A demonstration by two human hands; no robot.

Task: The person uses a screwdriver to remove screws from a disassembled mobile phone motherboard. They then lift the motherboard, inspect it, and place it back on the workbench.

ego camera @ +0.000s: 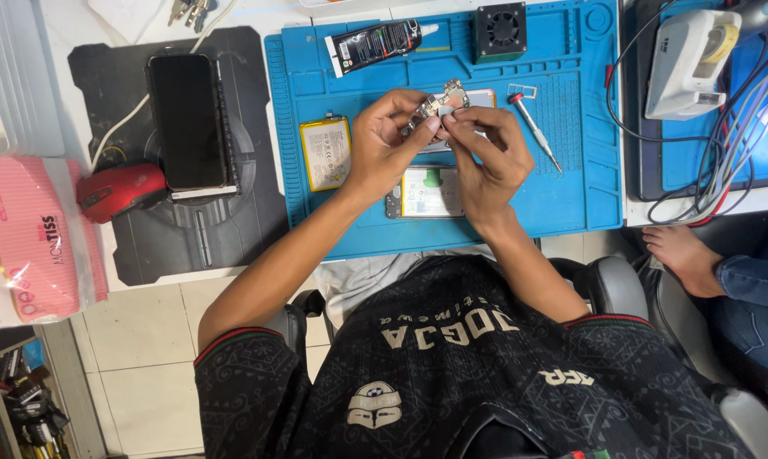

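Observation:
My left hand [380, 149] and my right hand [490, 157] meet above the blue work mat [571, 195]. Together they pinch a small metallic phone part [438, 104] between fingertips. Just below the hands lies an opened phone body [426, 194] with a white and green inside. A flat yellowish battery [326, 153] rests on the mat left of my left hand. To the right of my right hand lies a red-tipped screwdriver [534, 127], with a small metal card tray [522, 89] above it.
A black glue tube [375, 44] and a small black fan [499, 30] sit at the mat's far edge. Left: a black phone [187, 119], a red mouse [120, 189], a pink tissue pack [27, 238]. Right: a white device [686, 64] with cables, and another person's bare foot [682, 255].

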